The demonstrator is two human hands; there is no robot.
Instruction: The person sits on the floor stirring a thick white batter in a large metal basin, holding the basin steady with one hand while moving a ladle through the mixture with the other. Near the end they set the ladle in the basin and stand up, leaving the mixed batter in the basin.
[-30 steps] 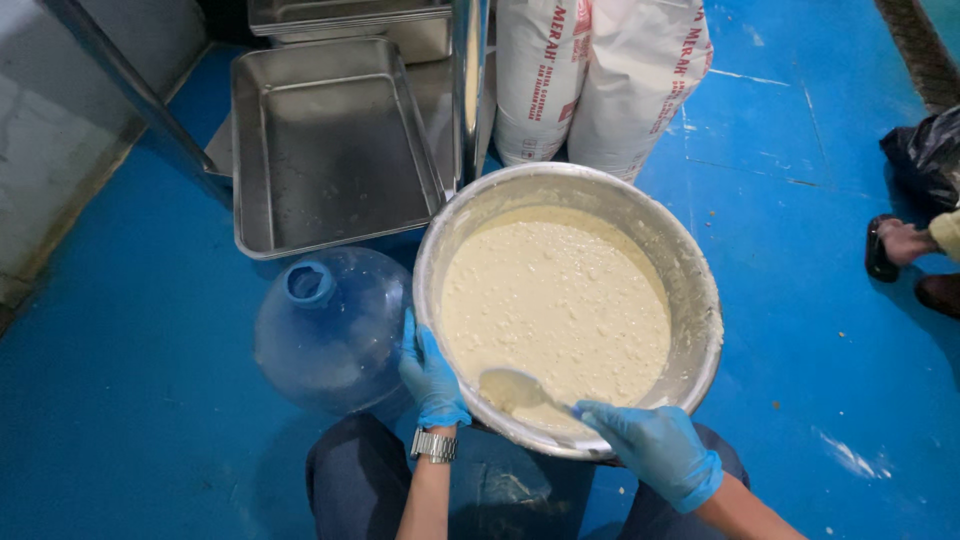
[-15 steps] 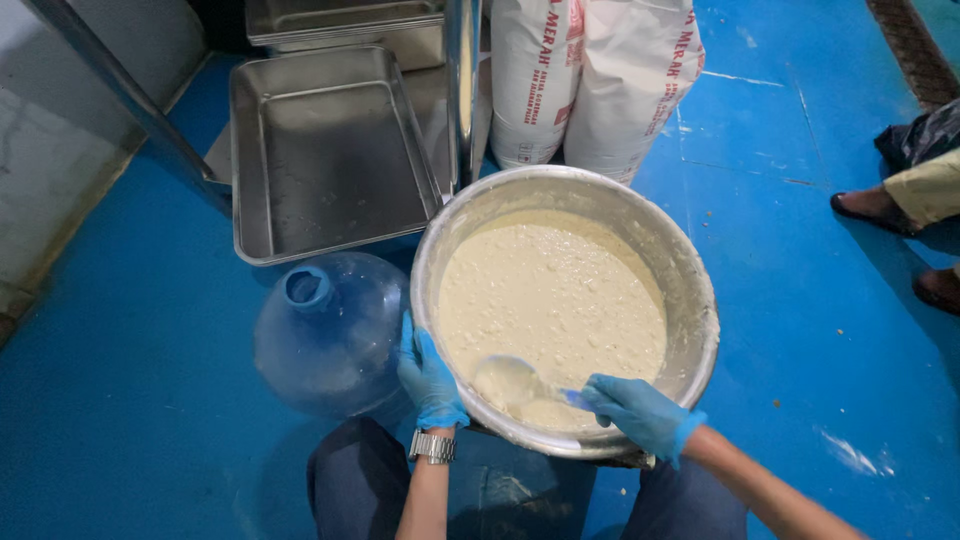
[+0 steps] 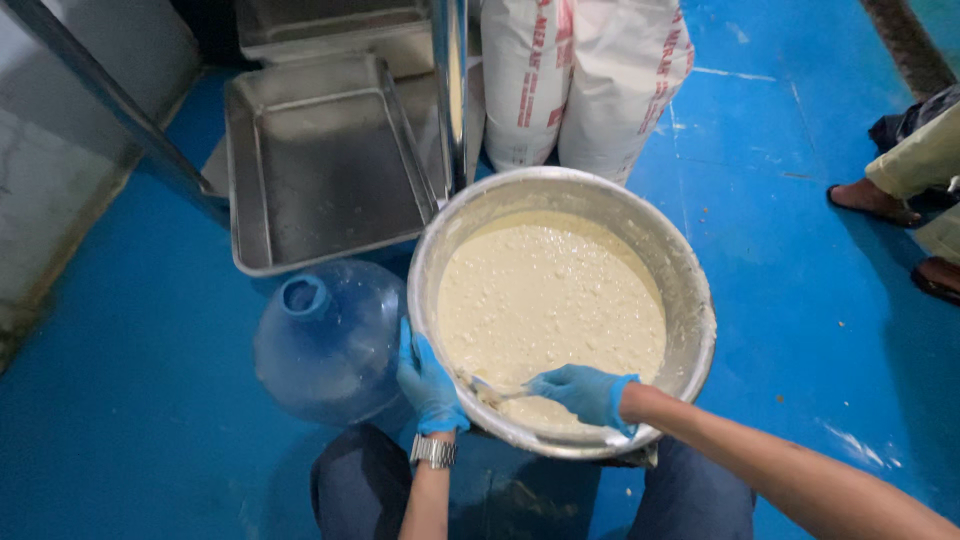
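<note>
**Stirring hand moves deeper into the batter**

The right hand (image 3: 585,392) has shifted leftward from the bowl's lower right rim into the pale batter (image 3: 550,300), fingers grasping a spoon (image 3: 490,390), so the mixing is under way. The left hand (image 3: 428,380) still clamps the metal bowl (image 3: 690,300) at its lower left edge, centre frame. A clear water jug (image 3: 325,340) lies left; a steel tray (image 3: 320,165) upper left.
</note>
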